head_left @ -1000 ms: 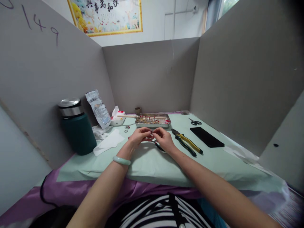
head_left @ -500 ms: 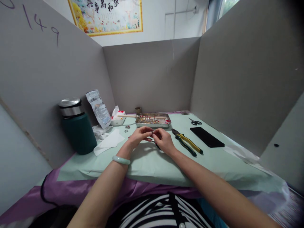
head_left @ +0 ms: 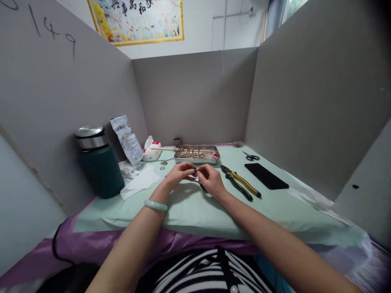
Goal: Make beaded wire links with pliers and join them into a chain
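Note:
My left hand [head_left: 181,174], with a pale green bangle [head_left: 155,205] at its wrist, pinches a tiny dark piece too small to name. Close against it, my right hand [head_left: 210,178] has thumb and forefinger pressed together at the same spot. Under the right hand, a dark-handled tool [head_left: 202,186] shows only in part. Just beyond both hands is a metal tray [head_left: 197,160] of small red and gold-coloured bits, with a thin stick [head_left: 165,149] laid across it. Small rings [head_left: 164,163] lie left of the tray.
Green-and-yellow pliers [head_left: 241,183], a black phone-like slab [head_left: 266,176] and scissors [head_left: 251,156] lie on the right. At left stand a green flask [head_left: 100,162], a silvery packet [head_left: 126,139], a tissue pack [head_left: 152,151] and white paper [head_left: 140,182]. Grey partitions [head_left: 195,97] enclose the table.
My right fingertips have shifted very slightly to the right, away from the left ones. Both hands otherwise keep their place, and the things on the table have not moved.

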A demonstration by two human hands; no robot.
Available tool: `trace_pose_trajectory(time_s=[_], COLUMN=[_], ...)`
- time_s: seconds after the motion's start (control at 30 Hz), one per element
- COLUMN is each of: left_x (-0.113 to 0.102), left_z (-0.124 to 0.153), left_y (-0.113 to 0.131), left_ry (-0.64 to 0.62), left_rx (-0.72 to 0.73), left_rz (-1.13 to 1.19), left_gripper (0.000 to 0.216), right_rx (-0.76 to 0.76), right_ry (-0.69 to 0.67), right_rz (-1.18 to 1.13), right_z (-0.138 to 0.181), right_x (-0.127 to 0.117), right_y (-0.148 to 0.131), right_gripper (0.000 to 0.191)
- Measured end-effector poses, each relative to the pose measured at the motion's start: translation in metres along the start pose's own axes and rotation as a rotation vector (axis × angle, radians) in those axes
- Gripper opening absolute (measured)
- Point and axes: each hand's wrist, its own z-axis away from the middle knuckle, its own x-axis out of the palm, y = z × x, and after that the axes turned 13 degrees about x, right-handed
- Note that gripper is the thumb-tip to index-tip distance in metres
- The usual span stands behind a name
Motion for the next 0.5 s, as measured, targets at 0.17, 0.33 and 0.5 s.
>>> trace_pose_trajectory(time_s=[0.17, 0.33, 0.5], left_x=[-0.0003, 0.0007, 0.0067], left_z=[0.0007, 0.0014, 0.0013], left_y=[0.0012, 0.0026, 0.0039], left_ry=[-0.012, -0.032, -0.013], left_rx=[0.002, 0.013, 0.003], left_rz=[-0.011, -0.013, -0.034], left_gripper=[0.025, 0.025, 0.028], right_rx=[0.023, 0.083, 0.121], right_ry=[-0.018, -0.047, -0.053], right_rz=[-0.019, -0.087, -0.096], right_z=[0.0006, -0.0002, -0.0023], right_x=[-0.0001, 0.0003, 0.0012], right_y=[-0.0005, 0.0001, 0.0021], right_gripper=[0.011, 0.014, 0.017])
